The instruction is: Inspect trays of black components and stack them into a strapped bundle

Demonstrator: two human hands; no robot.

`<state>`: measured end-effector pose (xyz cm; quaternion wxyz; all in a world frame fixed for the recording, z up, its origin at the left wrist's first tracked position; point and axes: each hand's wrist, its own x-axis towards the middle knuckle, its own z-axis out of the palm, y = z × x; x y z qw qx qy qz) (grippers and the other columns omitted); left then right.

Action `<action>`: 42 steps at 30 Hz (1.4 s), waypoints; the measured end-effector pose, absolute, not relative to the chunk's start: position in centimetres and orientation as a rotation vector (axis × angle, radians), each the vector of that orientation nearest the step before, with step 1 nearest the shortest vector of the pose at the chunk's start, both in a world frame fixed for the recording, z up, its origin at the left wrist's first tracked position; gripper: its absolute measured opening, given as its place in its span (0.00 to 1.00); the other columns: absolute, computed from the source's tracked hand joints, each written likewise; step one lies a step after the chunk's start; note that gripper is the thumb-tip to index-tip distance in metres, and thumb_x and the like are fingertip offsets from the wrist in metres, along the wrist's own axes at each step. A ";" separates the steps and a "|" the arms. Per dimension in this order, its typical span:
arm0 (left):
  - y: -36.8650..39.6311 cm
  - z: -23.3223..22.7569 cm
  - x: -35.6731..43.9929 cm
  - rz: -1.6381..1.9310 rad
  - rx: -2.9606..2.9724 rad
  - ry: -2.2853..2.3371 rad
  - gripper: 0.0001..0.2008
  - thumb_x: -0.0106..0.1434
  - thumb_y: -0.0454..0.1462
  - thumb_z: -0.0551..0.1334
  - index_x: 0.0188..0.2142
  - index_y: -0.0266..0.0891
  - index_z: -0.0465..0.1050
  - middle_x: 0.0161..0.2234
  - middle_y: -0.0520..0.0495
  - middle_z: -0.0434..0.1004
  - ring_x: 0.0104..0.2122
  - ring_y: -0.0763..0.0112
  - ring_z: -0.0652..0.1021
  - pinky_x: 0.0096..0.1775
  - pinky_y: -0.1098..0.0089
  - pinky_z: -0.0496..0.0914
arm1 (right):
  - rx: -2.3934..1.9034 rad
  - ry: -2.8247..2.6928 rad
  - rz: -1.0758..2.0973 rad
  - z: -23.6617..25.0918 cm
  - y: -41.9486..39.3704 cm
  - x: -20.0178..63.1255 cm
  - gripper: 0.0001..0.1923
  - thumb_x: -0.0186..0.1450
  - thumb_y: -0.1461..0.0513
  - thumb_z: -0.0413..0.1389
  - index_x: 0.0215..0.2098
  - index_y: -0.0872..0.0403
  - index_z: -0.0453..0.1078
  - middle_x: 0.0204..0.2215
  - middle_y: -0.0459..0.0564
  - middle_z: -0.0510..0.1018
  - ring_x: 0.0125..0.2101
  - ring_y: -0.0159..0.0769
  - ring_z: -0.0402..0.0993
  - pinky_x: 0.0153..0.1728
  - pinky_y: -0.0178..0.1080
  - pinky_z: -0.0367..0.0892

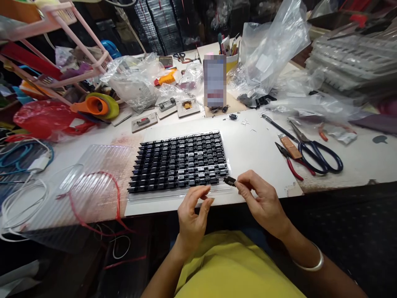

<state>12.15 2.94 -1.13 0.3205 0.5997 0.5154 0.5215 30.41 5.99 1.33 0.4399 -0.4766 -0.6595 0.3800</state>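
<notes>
Between the thumb and fingers of my right hand [262, 203] is a small black ribbed plastic part [230, 181], held close to the front right corner of a clear plastic tray [145, 196]. Rows of similar black parts [181, 161] fill that tray on the white board. My left hand [194, 213] hovers at the tray's front edge, thumb and index finger curved with a gap between them and nothing in it. The exact kind of the black part is too small to make out.
Scissors [321, 157], red-handled pliers [291, 163] and a pen-like tool [279, 127] lie at the right. A phone [214, 80] stands behind the tray. Clear ribbed plastic sheets [99, 165], red string [117, 194] and a white cable [23, 198] are at the left.
</notes>
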 end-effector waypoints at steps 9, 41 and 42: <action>3.0 0.2 13.6 1.225 1.047 1.163 0.13 0.60 0.39 0.62 0.46 0.43 0.74 0.42 0.45 0.77 0.38 0.67 0.78 0.39 0.69 0.74 | -0.877 -1.923 0.660 0.7 4.7 28.3 0.12 0.65 0.72 0.48 0.43 0.53 0.64 0.45 0.56 0.66 0.42 0.35 0.69 0.42 0.38 0.70; 4.0 -1.6 11.7 1.437 2.097 1.466 0.15 0.61 0.25 0.57 0.45 0.39 0.70 0.43 0.44 0.73 0.46 0.66 0.71 0.47 0.62 0.68 | -1.081 -2.106 0.504 -0.4 9.1 30.7 0.06 0.67 0.67 0.49 0.39 0.53 0.66 0.35 0.51 0.69 0.34 0.34 0.68 0.34 0.37 0.66; 4.1 -1.7 11.9 1.416 2.169 1.469 0.15 0.61 0.25 0.57 0.45 0.39 0.70 0.44 0.43 0.72 0.48 0.64 0.70 0.48 0.61 0.67 | -1.071 -2.127 0.512 -0.2 9.2 30.9 0.06 0.67 0.68 0.49 0.39 0.54 0.66 0.35 0.51 0.69 0.34 0.34 0.68 0.34 0.36 0.66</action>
